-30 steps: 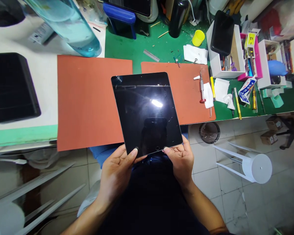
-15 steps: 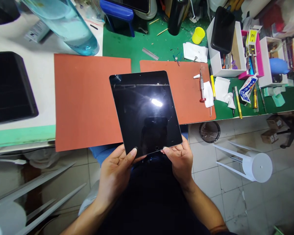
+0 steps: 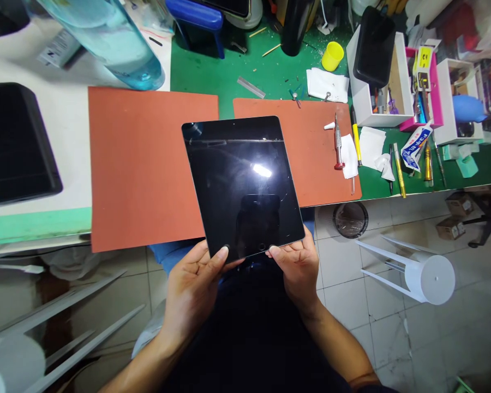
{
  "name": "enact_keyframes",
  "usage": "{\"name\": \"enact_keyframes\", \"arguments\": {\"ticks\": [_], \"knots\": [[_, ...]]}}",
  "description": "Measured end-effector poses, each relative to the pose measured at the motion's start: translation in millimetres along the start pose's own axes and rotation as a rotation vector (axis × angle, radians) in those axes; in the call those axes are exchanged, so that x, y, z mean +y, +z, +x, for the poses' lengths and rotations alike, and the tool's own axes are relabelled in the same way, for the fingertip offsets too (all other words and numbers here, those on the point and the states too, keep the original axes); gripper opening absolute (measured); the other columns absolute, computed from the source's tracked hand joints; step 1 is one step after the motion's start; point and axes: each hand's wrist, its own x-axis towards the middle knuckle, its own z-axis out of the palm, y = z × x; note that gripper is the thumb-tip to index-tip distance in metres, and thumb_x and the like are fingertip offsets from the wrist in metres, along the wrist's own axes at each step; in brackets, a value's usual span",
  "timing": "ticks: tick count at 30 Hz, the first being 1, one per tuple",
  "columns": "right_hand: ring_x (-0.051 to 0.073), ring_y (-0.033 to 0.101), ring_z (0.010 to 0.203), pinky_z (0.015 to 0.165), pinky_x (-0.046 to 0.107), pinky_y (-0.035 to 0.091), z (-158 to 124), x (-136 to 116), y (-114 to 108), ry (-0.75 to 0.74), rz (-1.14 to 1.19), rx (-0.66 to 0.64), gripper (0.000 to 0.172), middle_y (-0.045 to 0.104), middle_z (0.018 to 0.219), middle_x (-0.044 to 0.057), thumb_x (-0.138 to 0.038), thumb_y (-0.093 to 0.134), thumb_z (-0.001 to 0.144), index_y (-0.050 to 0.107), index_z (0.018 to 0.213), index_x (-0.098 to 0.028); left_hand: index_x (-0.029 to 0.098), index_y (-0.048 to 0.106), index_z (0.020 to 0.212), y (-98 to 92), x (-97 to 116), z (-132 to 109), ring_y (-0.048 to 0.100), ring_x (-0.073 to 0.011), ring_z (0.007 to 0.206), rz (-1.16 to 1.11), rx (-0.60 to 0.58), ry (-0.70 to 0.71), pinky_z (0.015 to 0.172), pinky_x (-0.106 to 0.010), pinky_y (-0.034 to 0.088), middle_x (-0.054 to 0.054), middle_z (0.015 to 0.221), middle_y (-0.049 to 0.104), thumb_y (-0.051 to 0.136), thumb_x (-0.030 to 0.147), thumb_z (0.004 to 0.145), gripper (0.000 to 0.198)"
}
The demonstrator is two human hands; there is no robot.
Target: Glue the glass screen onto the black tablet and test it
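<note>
A black tablet (image 3: 245, 180) with a dark, reflective screen is held up in front of me, tilted slightly. My left hand (image 3: 196, 278) grips its lower left corner, thumb on the front and fingers behind. At the lower right corner, my right hand (image 3: 298, 267) is closed on the edge, its thumb beside the round home button. Part of each hand's fingers is hidden behind the tablet. Beneath its upper part lie two orange mats, a left mat (image 3: 143, 169) and a right mat (image 3: 319, 185), at the bench's front edge.
On the right mat lies a screwdriver (image 3: 337, 142). Farther right are pens, white paper (image 3: 372, 147) and a white box (image 3: 368, 109) of tools. A yellow cup (image 3: 332, 57) stands behind. To the left are a dark device (image 3: 16, 142) and a blue bottle (image 3: 110, 43). A white stool (image 3: 436, 279) is on the floor.
My right hand has shifted slightly left along the tablet's lower edge. The tablet and my left hand stay almost in place; the view has moved a little.
</note>
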Motion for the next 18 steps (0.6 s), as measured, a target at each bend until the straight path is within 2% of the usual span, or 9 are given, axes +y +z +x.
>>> {"name": "enact_keyframes", "arguments": {"ticks": [4,6,8,9,11,12,14,16,18], "knots": [[0.022,0.082,0.087,0.086,0.041,0.069,0.8,-3.2,1.6,0.049,0.105,-0.028,0.075,0.084,0.103,0.003,-0.029,0.09,0.084,0.054,0.149,-0.026,0.018,0.07,0.08,1.4,0.9,-0.7,0.042,-0.003,0.049,-0.008,0.027,0.038,0.079,-0.029,0.07,0.01,0.061,0.045,0.097,0.037,0.08,0.033],[0.024,0.082,0.087,0.092,0.047,0.068,1.9,-4.8,-4.4,0.033,0.039,-0.035,0.06,0.084,0.093,0.001,-0.031,0.088,0.087,0.063,0.142,-0.025,0.018,0.07,0.079,1.8,1.1,-0.8,0.037,-0.0027,0.048,-0.011,0.03,0.044,0.078,-0.03,0.07,0.011,0.059,0.04,0.098,0.036,0.079,0.033],[0.029,0.08,0.111,0.114,0.054,0.059,2.9,-5.9,-12.3,-0.052,-0.109,-0.037,0.024,0.083,0.088,0.003,-0.034,0.081,0.094,0.08,0.117,-0.025,0.018,0.072,0.081,2.1,1.0,-0.5,0.034,-0.0027,0.047,-0.016,0.029,0.044,0.078,-0.032,0.07,0.012,0.059,0.038,0.098,0.035,0.079,0.031],[0.03,0.072,0.13,0.125,0.056,0.049,3.3,-6.2,-15.7,-0.104,-0.189,-0.037,0.012,0.083,0.088,0.004,-0.035,0.077,0.098,0.084,0.101,-0.026,0.018,0.074,0.084,2.4,0.8,-0.2,0.037,-0.0032,0.048,-0.018,0.027,0.039,0.079,-0.032,0.07,0.011,0.059,0.039,0.098,0.035,0.079,0.03],[0.029,0.049,0.157,0.138,0.056,0.029,3.4,-6.1,-19.6,-0.18,-0.307,-0.041,0.027,0.083,0.088,0.006,-0.036,0.071,0.102,0.085,0.08,-0.029,0.018,0.075,0.087,2.9,0.6,0.5,0.049,-0.0057,0.054,-0.016,0.019,0.028,0.079,-0.029,0.069,0.009,0.062,0.047,0.097,0.036,0.079,0.029],[0.028,0.043,0.161,0.139,0.056,0.025,3.2,-5.4,-19.7,-0.195,-0.329,-0.039,0.03,0.083,0.089,0.006,-0.036,0.07,0.103,0.085,0.078,-0.03,0.018,0.075,0.087,3.1,0.6,0.7,0.056,-0.0077,0.058,-0.012,0.015,0.022,0.078,-0.027,0.068,0.007,0.065,0.052,0.097,0.036,0.08,0.03],[0.03,0.052,0.154,0.137,0.058,0.031,2.3,-3.1,-16.5,-0.188,-0.315,-0.021,0.026,0.083,0.095,0.006,-0.036,0.072,0.102,0.086,0.081,-0.03,0.018,0.073,0.085,3.3,0.6,0.6,0.063,-0.0109,0.065,0.004,0.017,0.015,0.076,-0.025,0.067,0.005,0.068,0.056,0.097,0.038,0.08,0.031],[0.031,0.069,0.134,0.129,0.057,0.044,1.3,-0.5,-10.7,-0.158,-0.268,-0.005,0.021,0.083,0.106,0.008,-0.036,0.077,0.098,0.086,0.082,-0.027,0.018,0.072,0.084,3.2,0.9,0.1,0.063,-0.0112,0.065,0.019,0.029,0.011,0.075,-0.025,0.066,0.005,0.067,0.056,0.097,0.04,0.079,0.033],[0.029,0.079,0.11,0.118,0.056,0.056,0.8,0.7,-5.5,-0.109,-0.201,-0.003,0.012,0.083,0.107,0.009,-0.034,0.082,0.093,0.085,0.086,-0.025,0.018,0.073,0.085,3.3,1.4,-0.7,0.057,-0.0094,0.06,0.023,0.041,0.016,0.076,-0.027,0.067,0.006,0.067,0.056,0.097,0.041,0.078,0.034]]}}
